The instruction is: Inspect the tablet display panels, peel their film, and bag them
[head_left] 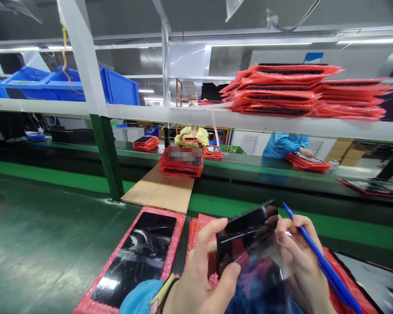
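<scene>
My left hand [203,274] grips a glossy black screen panel [231,242] by its edge, thumb in front and fingers behind. A clear film [267,270] hangs over the panel's face and comes partly away on the right. The fingertips of my right hand [301,259] pinch that film at its edge. A blue pen-shaped stick [327,266] also rests in my right hand, its point up. Left of my hands, another black panel [144,248] lies on pink bubble wrap [178,231]. Behind my left hand is a stack of red bubble pouches [196,226], partly hidden.
At right, a panel [370,274] lies on red wrap. A wooden board [157,192] bridges toward a red stack [180,168]. Overhead, a shelf [183,112] bears red packs [275,96] and blue bins [118,87]; a green post [106,157] supports it. Two co-workers sit opposite.
</scene>
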The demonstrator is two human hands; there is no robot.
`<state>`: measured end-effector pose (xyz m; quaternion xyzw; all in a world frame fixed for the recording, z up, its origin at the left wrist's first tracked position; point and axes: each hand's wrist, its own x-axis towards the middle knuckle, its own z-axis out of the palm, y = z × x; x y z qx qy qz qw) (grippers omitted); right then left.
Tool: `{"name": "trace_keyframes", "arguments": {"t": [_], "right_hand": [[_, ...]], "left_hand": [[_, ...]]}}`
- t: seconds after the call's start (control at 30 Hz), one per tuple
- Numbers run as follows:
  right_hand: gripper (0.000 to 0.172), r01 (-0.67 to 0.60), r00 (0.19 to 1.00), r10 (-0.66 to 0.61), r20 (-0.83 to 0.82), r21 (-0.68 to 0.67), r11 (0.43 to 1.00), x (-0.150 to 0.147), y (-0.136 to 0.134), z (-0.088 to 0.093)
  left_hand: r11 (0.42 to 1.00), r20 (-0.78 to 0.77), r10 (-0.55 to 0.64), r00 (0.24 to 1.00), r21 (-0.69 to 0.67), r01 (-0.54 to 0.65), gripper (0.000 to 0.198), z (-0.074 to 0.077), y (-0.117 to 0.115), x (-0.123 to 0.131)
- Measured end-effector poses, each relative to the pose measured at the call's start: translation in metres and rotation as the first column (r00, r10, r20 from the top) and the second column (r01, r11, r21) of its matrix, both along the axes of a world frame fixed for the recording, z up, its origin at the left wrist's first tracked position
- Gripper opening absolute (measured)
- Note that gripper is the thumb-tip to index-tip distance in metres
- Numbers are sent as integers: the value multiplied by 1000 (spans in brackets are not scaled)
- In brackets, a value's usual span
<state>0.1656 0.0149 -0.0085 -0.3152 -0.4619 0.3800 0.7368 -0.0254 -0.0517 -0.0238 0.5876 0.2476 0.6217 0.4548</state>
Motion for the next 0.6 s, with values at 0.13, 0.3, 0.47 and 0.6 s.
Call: {"name": "trace_keyframes", "arguments": {"t": [0.13,0.3,0.47,0.6], "right_hand": [[41,-26,1000,27,11,-71,997,0,5,0],[31,-68,998,65,-23,-129,989,4,8,-2],[47,-51,977,-20,-214,-318,947,5,10,-6],[39,-97,956,-2,-292,-323,941,5,13,-3]], "left_hand": [[972,58,-236,970,19,235,68,17,9,-7],[955,332,-228,915,-108,277,57,23,18,-6],[943,460,-174,871,-179,282,47,27,25,-3],[948,463,-119,879,-209,239,39,28,27,-5]]}}
